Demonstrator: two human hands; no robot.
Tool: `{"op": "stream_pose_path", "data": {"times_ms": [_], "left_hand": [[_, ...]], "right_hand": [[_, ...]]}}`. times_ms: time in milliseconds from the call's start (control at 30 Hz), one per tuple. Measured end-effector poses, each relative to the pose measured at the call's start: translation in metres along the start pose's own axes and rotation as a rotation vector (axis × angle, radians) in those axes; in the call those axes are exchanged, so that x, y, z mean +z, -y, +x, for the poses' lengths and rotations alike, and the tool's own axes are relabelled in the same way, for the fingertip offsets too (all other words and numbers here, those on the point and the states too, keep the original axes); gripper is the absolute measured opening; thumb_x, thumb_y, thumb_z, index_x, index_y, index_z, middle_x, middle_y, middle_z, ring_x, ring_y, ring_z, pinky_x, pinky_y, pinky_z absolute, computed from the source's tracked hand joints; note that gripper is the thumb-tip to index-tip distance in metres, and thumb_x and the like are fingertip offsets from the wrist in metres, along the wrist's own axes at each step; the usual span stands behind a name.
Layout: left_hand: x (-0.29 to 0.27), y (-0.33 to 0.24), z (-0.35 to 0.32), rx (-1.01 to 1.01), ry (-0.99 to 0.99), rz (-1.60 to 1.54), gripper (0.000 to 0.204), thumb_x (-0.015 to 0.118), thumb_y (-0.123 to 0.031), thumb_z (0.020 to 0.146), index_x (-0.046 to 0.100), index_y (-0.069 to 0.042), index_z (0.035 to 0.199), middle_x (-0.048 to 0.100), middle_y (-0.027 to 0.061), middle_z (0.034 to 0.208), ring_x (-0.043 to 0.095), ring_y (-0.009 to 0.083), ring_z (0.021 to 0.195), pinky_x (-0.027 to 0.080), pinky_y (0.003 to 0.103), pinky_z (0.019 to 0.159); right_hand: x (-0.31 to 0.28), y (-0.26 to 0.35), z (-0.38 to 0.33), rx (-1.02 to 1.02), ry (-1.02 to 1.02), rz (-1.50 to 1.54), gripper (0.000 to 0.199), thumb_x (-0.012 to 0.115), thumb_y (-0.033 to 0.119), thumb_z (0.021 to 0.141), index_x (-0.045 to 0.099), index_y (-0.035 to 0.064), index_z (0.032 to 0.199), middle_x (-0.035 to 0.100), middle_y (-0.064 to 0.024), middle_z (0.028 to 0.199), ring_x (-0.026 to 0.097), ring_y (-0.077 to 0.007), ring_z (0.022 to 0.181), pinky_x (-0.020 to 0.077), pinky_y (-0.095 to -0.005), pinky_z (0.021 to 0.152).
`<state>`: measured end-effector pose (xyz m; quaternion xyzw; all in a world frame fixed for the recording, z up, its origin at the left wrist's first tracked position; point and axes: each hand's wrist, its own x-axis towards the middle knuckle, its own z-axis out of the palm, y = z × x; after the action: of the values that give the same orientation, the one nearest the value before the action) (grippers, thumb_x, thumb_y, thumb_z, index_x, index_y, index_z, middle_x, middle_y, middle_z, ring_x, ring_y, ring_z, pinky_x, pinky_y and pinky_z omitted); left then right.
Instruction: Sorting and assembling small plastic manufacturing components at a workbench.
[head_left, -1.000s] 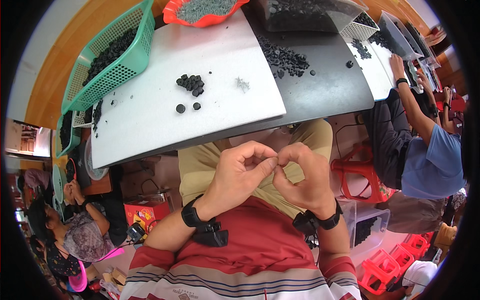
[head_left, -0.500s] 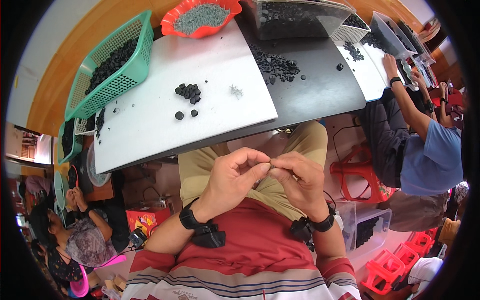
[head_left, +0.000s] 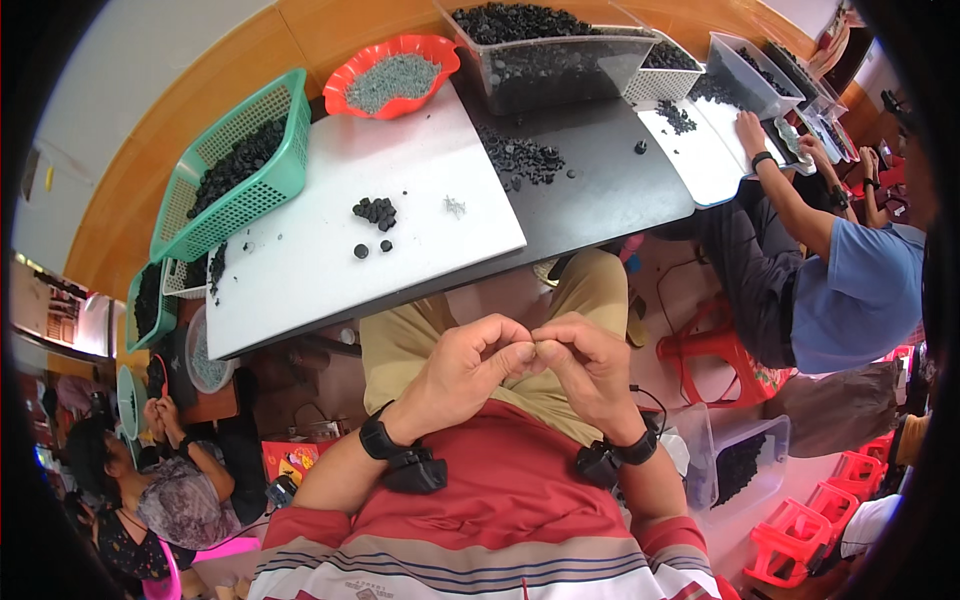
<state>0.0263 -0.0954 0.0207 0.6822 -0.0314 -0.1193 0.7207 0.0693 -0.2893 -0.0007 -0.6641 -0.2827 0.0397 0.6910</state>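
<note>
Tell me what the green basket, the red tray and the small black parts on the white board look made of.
Green basket: moulded plastic, with lattice walls.
Red tray: glossy plastic, scalloped rim.
Small black parts: matte, perhaps rubber or plastic; too small to tell.

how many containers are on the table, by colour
green baskets: 1
red trays: 1
clear bins: 2
white baskets: 1
total: 5, counting those along the far edge; more farther right are too small to tell
</note>
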Motion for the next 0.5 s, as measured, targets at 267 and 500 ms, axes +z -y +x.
{"op": "stream_pose_path", "data": {"times_ms": [267, 500], "left_hand": [[0.008, -0.012, -0.006, 0.032, 0.007, 0.052, 0.019, 0.059, -0.017, 0.106, 0.060, 0.001, 0.111, 0.066, 0.0032, 0.096, 0.063, 0.0082, 0.084, 0.055, 0.025, 0.078], [0.010, -0.033, -0.007, 0.140, -0.023, 0.276, 0.018, 0.060, -0.016, 0.104, 0.061, 0.001, 0.109, 0.067, 0.0028, 0.096, 0.063, 0.0067, 0.085, 0.055, 0.025, 0.076]], "right_hand": [[-0.007, 0.016, -0.007, -0.005, 0.028, -0.031, 0.008, 0.063, -0.001, 0.098, 0.066, -0.0069, 0.102, 0.066, -0.0107, 0.096, 0.069, -0.0145, 0.077, 0.0555, -0.0251, 0.068], [-0.007, 0.019, -0.003, 0.068, 0.037, 0.202, 0.013, 0.060, 0.005, 0.102, 0.066, -0.0068, 0.103, 0.066, -0.0080, 0.097, 0.068, -0.0125, 0.078, 0.0563, -0.0242, 0.069]]}}
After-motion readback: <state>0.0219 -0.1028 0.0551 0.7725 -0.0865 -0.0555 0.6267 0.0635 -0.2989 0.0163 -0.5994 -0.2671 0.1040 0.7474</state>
